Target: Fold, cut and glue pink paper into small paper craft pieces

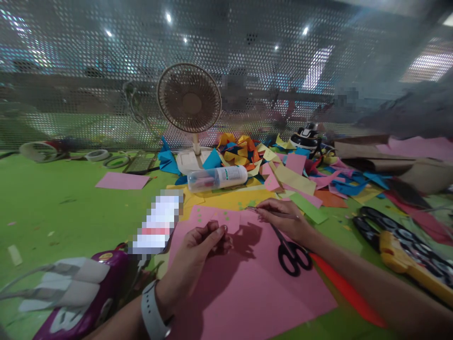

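A large pink paper sheet (244, 293) lies on the table under both hands. My left hand (203, 250) is closed in a pinch at the lower edge of a small pink paper piece (231, 222) dotted with tiny green bits. To its right, my right hand (283, 215) is closed around slim metal tweezers (253, 208), their tips pointing left, close to small green paper cutouts (244, 204). Black-handled scissors (292, 257) lie on the sheet below my right hand, blades partly hidden by it.
A lit phone (157, 224) and a purple power strip (109, 274) with plugs are at left. A clear bottle (217, 178) lies before a fan (191, 101). Paper scraps (297, 174) heap behind, and a yellow-and-black tool (396, 250) sits at right.
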A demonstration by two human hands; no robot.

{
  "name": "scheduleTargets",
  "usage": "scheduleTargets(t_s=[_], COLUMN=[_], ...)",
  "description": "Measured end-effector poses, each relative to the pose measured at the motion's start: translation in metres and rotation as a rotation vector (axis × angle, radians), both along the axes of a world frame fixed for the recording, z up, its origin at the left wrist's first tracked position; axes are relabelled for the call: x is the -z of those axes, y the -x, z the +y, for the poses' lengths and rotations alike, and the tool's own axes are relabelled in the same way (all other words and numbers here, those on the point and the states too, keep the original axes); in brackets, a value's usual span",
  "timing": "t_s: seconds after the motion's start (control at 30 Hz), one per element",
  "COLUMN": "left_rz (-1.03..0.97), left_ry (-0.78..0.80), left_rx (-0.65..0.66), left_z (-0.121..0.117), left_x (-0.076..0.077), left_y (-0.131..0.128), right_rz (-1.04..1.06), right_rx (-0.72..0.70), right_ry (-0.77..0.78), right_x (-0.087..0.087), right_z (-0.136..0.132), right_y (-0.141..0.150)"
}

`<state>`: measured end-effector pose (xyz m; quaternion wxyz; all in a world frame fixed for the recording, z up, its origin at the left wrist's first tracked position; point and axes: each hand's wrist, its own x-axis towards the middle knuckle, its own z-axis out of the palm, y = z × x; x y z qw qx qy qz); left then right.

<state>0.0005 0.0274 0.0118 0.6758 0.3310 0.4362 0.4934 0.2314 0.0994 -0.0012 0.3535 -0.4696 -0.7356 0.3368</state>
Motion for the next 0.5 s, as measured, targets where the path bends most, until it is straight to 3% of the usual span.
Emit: scheduleTargets(t_s=[0.37, 0.5], left_rz=[-0.002, -0.006], left_ry=[-0.006, -0.001], left_rx=[-0.002, -0.002], left_z=[-0.0003, -0.0002], left_x=[-0.0003, -0.0003], left_y=[-0.0011, -0.0005], right_rz=[-0.029, 0.027], right_rx=[-0.035, -0.021], right_ry=[-0.042, 0.011], right_x=[-0.0028, -0.0013], right_z=[-0.0002, 0.0004], right_y=[0.0002, 0.0001])
